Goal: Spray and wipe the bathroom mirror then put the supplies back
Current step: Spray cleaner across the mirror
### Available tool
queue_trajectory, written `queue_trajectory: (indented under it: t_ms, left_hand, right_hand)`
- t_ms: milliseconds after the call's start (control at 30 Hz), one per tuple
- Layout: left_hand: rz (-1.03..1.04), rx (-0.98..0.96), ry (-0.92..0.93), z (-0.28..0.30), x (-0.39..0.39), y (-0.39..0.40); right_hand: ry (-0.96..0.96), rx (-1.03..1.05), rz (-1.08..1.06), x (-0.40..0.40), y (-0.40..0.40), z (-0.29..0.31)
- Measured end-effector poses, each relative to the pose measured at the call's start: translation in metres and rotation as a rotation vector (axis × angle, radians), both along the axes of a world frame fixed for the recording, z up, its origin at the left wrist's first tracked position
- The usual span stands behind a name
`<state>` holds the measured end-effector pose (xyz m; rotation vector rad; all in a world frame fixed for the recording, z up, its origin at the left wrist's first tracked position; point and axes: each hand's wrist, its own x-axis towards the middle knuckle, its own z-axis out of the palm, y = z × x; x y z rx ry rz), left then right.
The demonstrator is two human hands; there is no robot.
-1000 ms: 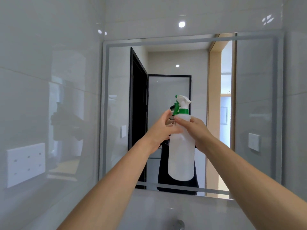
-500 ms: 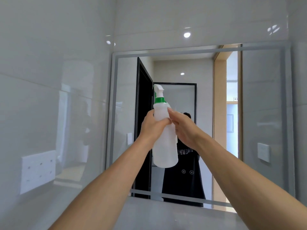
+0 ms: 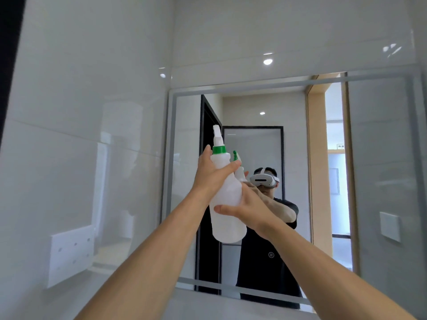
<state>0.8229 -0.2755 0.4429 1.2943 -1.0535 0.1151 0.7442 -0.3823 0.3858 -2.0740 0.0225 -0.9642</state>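
Our left hand [image 3: 211, 175] wraps its fingers round the neck of the spray bottle [image 3: 227, 204], and our right hand [image 3: 248, 207] grips its body, holding it raised before the mirror [image 3: 381, 158]. We judge spraying barely begun: the glass looks dry, no cloth shows, and wiping and tidying remain. The bottle carries no readable label.

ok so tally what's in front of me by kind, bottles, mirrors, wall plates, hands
spray bottle: 1 (its reflection not counted)
mirror: 1
white wall plate: 1, on the left wall
hands: 2, left hand at the bottle's neck, right hand round its body
total: 5
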Motion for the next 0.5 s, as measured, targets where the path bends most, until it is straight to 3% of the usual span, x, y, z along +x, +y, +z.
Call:
queue_trajectory:
  t_ms: [100, 500]
  left_hand:
    - [-0.085, 0.009, 0.014, 0.012, 0.009, 0.006]
    - [0.036, -0.125, 0.036, 0.026, 0.034, 0.003]
  right_hand:
    - [-0.002, 0.011, 0.005, 0.01, 0.002, -0.001]
    - [0.053, -0.025, 0.031, 0.037, 0.003, 0.016]
